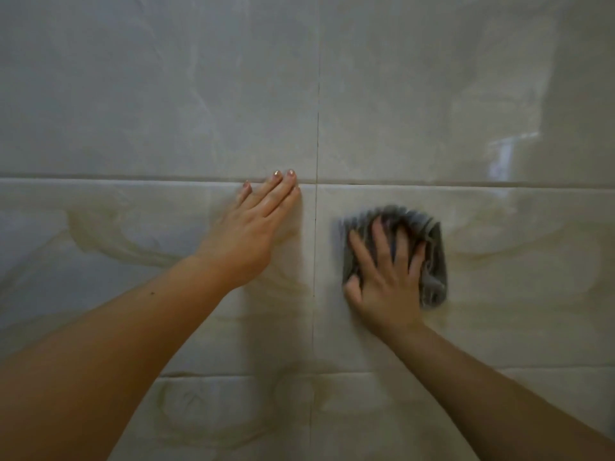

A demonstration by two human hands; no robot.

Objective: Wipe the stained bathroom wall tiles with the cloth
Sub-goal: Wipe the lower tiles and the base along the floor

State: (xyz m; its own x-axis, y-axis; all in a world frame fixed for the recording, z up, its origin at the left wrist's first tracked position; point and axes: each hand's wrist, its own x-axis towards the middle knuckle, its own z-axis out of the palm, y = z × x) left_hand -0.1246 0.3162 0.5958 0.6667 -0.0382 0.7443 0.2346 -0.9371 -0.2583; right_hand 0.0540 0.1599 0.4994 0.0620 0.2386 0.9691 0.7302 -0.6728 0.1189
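Glossy beige marble-look wall tiles (499,261) fill the view, with brownish swirling streaks across the middle and lower rows. A crumpled grey cloth (432,241) lies against the tile right of the vertical grout line. My right hand (386,271) presses it to the wall with spread fingers; the hand and cloth look motion-blurred. Left of the grout line, my left hand (256,227) rests flat on the tile with straight fingers, its fingertips at the horizontal grout line.
A vertical grout line (316,128) runs down the middle and horizontal grout lines (100,178) cross the wall. A bright window reflection (509,154) shines on the upper right tile. Brown streaks (109,241) mark the tile left of my left hand.
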